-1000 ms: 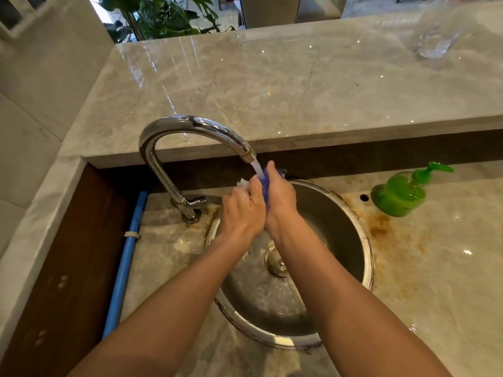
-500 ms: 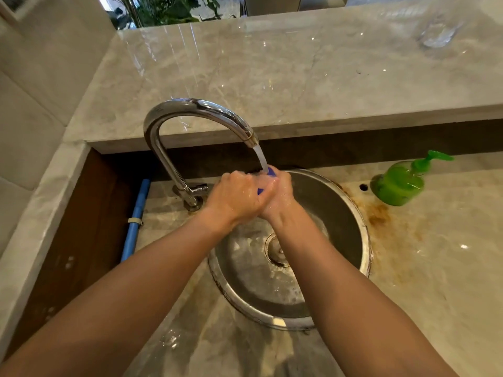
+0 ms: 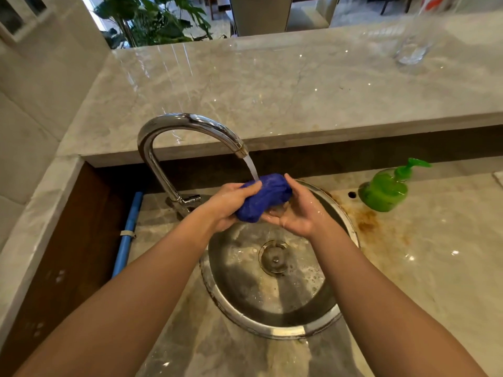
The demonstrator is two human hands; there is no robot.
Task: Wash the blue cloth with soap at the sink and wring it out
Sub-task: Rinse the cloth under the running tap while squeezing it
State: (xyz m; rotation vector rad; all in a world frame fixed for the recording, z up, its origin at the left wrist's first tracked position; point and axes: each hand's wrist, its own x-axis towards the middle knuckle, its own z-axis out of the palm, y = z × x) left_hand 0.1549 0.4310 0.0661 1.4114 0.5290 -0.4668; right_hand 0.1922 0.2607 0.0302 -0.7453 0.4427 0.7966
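Observation:
The blue cloth (image 3: 265, 195) is bunched into a wet lump under the running stream from the chrome faucet (image 3: 187, 126). My left hand (image 3: 230, 204) grips its left end, thumb over the top. Cupped under and around the right end, my right hand (image 3: 298, 210) holds the cloth from below. Both hands hover above the round steel sink (image 3: 351, 229), whose bowl shows suds around the drain (image 3: 275, 257). A green soap dispenser (image 3: 386, 187) stands on the counter to the right of the sink.
A raised marble ledge (image 3: 272, 85) runs behind the faucet, with a clear glass (image 3: 412, 47) at its far right. A blue pipe (image 3: 128, 235) runs along the left wall. Rust stains mark the wet counter (image 3: 424, 254) right of the sink.
My hands have opened apart from a tight clasp, exposing the bunched blue cloth between them. The water keeps running onto it.

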